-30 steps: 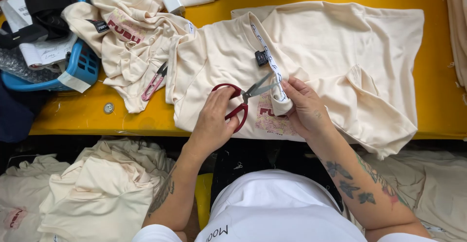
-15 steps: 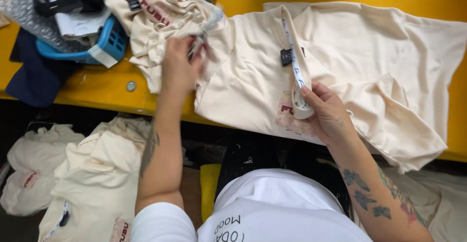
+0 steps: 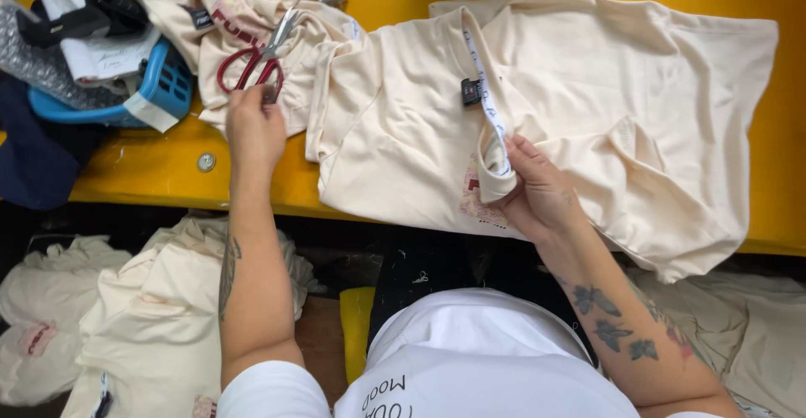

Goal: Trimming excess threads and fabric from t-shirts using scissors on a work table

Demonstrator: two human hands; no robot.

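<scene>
Scissors (image 3: 256, 55) are lying just beyond the left hand (image 3: 254, 128), fingers loosely curled, touching them; right hand (image 3: 537, 191) is pinching the shirt (image 3: 588, 99) collar.

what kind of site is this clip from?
Probably a garment finishing or trimming station. Many identical cream garments: one spread on the yellow worktable, held by the right hand, more heaped below. The left hand is at red-handled scissors, beside a blue basket.

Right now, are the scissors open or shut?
Shut, as far as shows: the scissors lie on the cream shirts with red handles together and blades meeting. The left hand sits just below them.
</scene>
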